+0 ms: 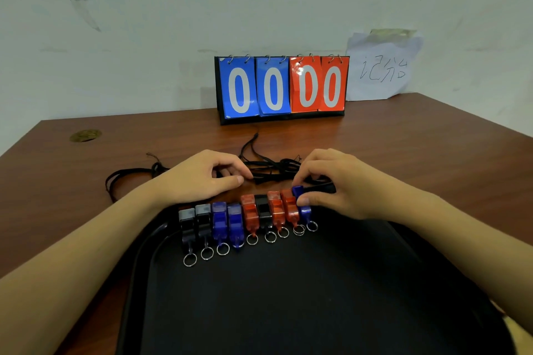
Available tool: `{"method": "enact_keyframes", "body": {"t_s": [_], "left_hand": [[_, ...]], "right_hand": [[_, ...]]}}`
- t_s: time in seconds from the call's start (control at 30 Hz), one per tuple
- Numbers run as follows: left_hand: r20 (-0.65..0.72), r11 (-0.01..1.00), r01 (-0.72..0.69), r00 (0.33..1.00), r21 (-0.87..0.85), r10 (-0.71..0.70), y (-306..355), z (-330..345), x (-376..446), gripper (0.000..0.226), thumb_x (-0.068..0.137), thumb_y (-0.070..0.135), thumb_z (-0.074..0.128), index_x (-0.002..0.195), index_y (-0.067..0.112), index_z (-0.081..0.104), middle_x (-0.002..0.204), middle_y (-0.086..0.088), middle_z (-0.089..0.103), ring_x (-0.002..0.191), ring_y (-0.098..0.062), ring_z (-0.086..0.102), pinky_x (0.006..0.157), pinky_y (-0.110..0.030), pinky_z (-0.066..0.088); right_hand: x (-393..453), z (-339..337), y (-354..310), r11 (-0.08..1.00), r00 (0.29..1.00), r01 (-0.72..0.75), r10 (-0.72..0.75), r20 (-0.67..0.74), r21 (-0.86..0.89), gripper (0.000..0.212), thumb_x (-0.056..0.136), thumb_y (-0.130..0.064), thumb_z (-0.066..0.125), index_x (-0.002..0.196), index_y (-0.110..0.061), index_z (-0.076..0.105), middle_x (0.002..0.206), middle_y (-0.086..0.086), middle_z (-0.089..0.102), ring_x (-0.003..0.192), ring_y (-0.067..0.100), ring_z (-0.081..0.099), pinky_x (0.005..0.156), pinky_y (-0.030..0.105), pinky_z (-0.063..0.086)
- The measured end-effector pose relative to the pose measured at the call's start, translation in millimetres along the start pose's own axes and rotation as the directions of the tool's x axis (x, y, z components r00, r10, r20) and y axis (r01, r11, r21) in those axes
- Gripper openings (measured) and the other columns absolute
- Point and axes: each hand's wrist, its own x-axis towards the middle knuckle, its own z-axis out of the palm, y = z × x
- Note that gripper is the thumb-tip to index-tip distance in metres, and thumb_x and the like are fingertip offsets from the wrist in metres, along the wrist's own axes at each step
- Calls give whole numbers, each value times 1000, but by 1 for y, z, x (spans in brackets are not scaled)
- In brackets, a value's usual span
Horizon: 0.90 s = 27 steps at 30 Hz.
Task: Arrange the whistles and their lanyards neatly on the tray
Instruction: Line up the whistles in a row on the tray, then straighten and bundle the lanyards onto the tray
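- We see nine whistles (245, 219) in a row at the far edge of the black tray (288, 297).
- Our right hand (331, 181) pinches the blue end whistle (302, 204).
- Our left hand (207, 176) rests loosely curled, holding nothing.
- Black lanyards (268, 167) lie tangled on the bench (403, 138).
- A scoreboard (281, 88) stands behind.

Scorekeeping desk: flip scoreboard (282, 89) on wooden table (403, 135).

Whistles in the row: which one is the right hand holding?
The blue whistle at the row's far right end, pinched by the right hand; its neighbours are red.
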Motion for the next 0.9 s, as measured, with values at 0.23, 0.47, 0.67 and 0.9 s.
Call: {"method": "enact_keyframes", "body": {"t_s": [0.23,0.47,0.67,0.9], "left_hand": [[-22,1000,12,1000,9,-12,-2,3,0,19,99,21,67,108,35,76,96,17,73,81,0,65,69,-11,46],[-33,999,40,999,33,-39,-1,2,0,18,100,26,65,107,39,75,102,21,71,94,-3,66,75,-10,46],[-19,997,69,997,40,-69,9,2,4,17,101,29,62,111,39,72,100,14,71,86,-3,65,74,-11,48],[-263,999,20,965,39,-9,12,12,16,36,100,50,51,135,45,50,93,4,62,87,-12,63,81,-26,52]], "right_hand": [[1,-40,46,984,976,-176,172,-131,-17,14,95,-34,66,109,-37,64,105,-20,63,91,-12,55,79,12,45],[11,-35,78,966,952,-256,258,166,-36,16,89,-46,71,102,-37,67,98,-16,69,93,-1,64,88,25,52],[30,-29,77,984,972,-177,176,157,-7,5,97,-36,64,98,-33,67,96,-15,69,92,0,65,87,25,54],[65,-63,32,966,965,46,23,-263,253,10,100,-36,59,103,-29,66,82,-12,76,81,-7,69,84,17,51]]}}
